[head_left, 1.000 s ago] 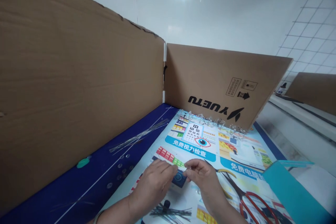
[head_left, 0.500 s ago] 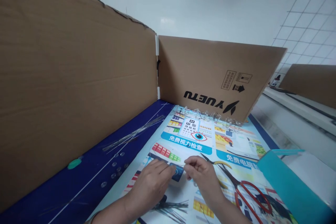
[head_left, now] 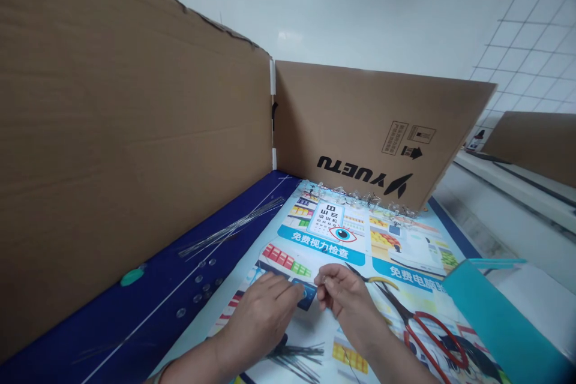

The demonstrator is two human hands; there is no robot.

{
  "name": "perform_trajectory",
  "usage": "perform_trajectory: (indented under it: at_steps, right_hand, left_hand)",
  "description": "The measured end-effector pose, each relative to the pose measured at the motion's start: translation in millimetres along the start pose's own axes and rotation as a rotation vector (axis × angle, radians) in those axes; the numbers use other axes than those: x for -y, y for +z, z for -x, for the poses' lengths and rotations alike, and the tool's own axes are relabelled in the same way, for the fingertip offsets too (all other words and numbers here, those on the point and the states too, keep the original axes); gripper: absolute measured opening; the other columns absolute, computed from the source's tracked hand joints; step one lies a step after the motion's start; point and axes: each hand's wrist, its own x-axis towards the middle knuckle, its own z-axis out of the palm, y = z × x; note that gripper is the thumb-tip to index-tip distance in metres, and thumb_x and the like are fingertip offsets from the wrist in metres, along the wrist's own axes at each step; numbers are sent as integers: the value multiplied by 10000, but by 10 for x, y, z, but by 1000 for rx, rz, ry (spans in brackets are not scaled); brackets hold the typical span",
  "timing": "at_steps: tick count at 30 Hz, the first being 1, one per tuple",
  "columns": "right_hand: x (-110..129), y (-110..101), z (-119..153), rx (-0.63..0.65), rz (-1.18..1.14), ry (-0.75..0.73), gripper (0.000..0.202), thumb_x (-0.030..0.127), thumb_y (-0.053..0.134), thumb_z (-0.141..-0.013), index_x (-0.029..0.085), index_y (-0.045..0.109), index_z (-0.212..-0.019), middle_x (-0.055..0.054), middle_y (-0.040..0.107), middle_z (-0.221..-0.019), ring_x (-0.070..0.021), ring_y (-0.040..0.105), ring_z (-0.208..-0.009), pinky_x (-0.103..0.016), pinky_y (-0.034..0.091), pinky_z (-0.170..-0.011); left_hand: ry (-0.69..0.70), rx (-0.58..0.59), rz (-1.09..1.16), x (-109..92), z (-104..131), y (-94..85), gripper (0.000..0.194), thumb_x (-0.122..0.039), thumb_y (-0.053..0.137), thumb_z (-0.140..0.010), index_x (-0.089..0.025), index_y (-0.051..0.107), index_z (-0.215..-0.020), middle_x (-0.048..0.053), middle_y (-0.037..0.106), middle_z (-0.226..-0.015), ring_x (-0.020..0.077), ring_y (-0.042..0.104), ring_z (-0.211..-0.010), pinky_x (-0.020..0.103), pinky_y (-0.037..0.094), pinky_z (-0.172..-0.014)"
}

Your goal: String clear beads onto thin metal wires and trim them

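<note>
My left hand (head_left: 265, 309) is closed over the printed sheet (head_left: 297, 231), fingers bent downward; whatever they pinch is hidden. Just to its right, my right hand (head_left: 346, 297) pinches something tiny and shiny between thumb and forefinger, too small to name. A gap separates the two hands. Below them lies a bundle of dark thin wires (head_left: 299, 360). Red-handled scissors (head_left: 418, 324) rest right of my right hand, crossing pliers with yellow handles (head_left: 382, 281).
Cardboard walls (head_left: 135, 132) stand at the left and back. Thin wires (head_left: 234, 228), clear beads (head_left: 198, 298) and a green blob (head_left: 132, 276) lie on the blue strip at left. Wire-and-bead pieces (head_left: 369, 199) line the back. A teal folder (head_left: 499, 318) sits at right.
My right hand has turned slightly, its fingertips tilting up so that the tiny shiny piece shows. My left hand stays nearly in place. The view has shifted slightly.
</note>
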Motion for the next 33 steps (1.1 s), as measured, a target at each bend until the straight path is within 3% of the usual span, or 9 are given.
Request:
perform_trajectory:
  at_steps: [7,26,33]
  right_hand:
    - [-3,-16,-17,28,75,20,141,222,635,-749,143,647,-865,-26,577,-685,-104,495,-612,-238,371,-577]
    - [12,-16,5,-58,336,-42,176,266,642,-725,187,623,-882,1,573,-731,-97,500,-568,-224,359,-535]
    - [-32,-36,-5,-97,555,-158,186,210,638,-712,212,628,-898,-25,581,-844,-148,511,-754,-265,418,-661]
  left_hand:
    - [7,50,-38,3,-16,-10,214,-78,394,-826,-169,581,-874,33,566,-675,167,473,-628,297,325,-602]
    - [20,133,-139,8,10,13,212,-55,416,-797,-176,576,-866,29,559,-676,170,504,-656,307,345,-628]
    - [-32,187,-96,11,9,17,198,-39,442,-778,-179,570,-832,32,566,-695,182,508,-668,317,369,-635]
